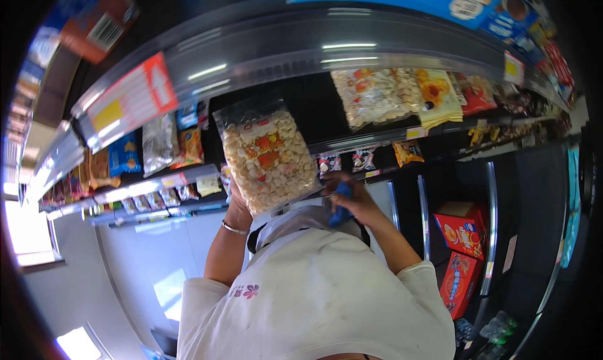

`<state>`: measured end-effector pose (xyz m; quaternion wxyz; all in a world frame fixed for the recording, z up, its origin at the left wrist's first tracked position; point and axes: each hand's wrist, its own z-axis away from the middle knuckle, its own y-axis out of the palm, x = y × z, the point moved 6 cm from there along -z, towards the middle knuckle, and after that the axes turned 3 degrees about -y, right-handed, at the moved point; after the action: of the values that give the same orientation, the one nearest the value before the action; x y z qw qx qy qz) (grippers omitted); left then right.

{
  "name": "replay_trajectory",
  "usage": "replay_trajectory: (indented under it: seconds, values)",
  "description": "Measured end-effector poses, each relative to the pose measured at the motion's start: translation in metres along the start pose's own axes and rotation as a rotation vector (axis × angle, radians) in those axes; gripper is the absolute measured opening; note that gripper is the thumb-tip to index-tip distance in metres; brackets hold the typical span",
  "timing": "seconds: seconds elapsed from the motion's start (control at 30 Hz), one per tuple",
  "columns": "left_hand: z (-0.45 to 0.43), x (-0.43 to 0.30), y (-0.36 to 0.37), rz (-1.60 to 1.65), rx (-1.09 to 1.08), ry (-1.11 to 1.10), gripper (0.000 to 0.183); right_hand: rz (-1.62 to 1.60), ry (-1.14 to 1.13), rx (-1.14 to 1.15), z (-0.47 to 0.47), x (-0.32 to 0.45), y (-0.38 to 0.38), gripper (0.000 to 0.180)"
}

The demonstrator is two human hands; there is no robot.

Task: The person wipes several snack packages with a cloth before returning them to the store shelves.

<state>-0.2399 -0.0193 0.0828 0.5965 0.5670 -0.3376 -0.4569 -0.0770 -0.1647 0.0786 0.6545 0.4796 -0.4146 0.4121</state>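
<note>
My left hand (239, 201) holds a large clear plastic bag (271, 160) of small round cream-coloured pieces by its lower left edge. The bag is tilted in front of the shelf and bears orange print. Most of my left fingers are hidden behind it; a silver bangle is on that wrist. To the right of the bag, my right hand (352, 201) grips a crumpled blue cloth (341, 204). Its fingers are close to the bag's lower right corner; I cannot tell whether they touch it.
A black shelf (313, 110) bears similar bags (370, 96) to the right and snack packets (160, 143) to the left. Above runs a clear shelf edge strip (278, 54) with a red and white price sign (132, 96). Red boxes (460, 230) stand on shelving at the right.
</note>
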Motion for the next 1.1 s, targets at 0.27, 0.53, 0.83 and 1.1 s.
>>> replay_trajectory:
  seconds: [0.27,0.53,0.83,1.1]
  values:
    - [-0.044,0.019,-0.022,0.058,-0.014,-0.118,0.068,-0.270,0.085,-0.169,0.002,-0.025,0.006,0.030]
    - [-0.083,0.005,-0.025,0.074,-0.025,-0.048,0.057,-0.466,-0.047,-0.352,0.001,-0.002,-0.025,0.024]
    - [-0.118,-0.023,-0.033,-0.386,-0.174,0.247,0.060,-0.215,-0.254,-0.426,-0.020,0.020,-0.058,0.036]
    - [-0.159,-0.020,-0.038,-1.028,-0.219,0.402,0.031,0.012,-0.371,-0.457,-0.034,0.042,-0.072,0.030]
